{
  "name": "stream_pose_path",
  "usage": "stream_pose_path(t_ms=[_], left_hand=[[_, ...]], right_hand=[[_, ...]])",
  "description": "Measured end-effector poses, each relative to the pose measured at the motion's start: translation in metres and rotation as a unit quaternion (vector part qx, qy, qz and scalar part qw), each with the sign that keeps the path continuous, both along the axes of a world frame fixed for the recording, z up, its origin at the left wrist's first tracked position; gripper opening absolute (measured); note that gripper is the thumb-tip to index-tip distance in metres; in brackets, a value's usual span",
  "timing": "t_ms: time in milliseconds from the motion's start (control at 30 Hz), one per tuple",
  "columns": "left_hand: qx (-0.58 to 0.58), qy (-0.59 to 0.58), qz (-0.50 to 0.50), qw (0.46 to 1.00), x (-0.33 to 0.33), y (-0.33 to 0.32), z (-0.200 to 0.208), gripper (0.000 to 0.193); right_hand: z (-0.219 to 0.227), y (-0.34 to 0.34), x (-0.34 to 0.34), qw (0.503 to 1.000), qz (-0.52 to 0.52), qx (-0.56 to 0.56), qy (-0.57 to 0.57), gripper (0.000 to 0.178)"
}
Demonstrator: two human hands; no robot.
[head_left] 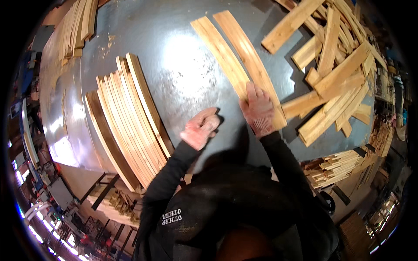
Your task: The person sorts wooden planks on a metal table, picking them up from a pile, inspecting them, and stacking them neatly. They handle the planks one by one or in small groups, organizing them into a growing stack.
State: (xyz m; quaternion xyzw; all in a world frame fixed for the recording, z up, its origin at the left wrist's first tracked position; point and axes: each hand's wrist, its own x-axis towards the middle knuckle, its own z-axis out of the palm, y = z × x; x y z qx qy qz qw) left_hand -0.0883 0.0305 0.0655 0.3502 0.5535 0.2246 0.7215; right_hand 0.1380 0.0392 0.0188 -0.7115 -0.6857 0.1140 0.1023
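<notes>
Tabletop (pixel 150 50): glossy metal, scuffed. Planks (pixel 250 56): smooth, matt wood. Gloves (pixel 257 108): matt cloth.

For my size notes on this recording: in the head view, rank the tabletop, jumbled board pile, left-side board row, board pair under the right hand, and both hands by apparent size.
Largest to smallest:
1. Tabletop
2. Jumbled board pile
3. Left-side board row
4. Board pair
5. Left hand and right hand: too alike to rank

Through one wide fisheye on the person's head, we look steeply down and forward: the torso (pixel 217 195) close at the lower edge, the left hand (pixel 201 129) and right hand (pixel 258 108) nearby at mid-picture, the tabletop (pixel 143 39) stretching farther off.
</notes>
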Motion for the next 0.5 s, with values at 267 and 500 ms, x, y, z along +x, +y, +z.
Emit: stream_pose_path(t_ms=[267, 500], left_hand=[[-0.037, -0.036, 0.223, 0.973, 0.080, -0.072, -0.033, 0.062], [-0.084, -0.266, 0.065, 0.958, 0.061, -0.072, -0.029, 0.052]], right_hand=[[0.009, 0.022, 0.007, 0.977, -0.014, -0.159, 0.141, 0.081], [0.021, 0.013, 0.055, 0.998, -0.046, 0.043, -0.001, 0.071]])
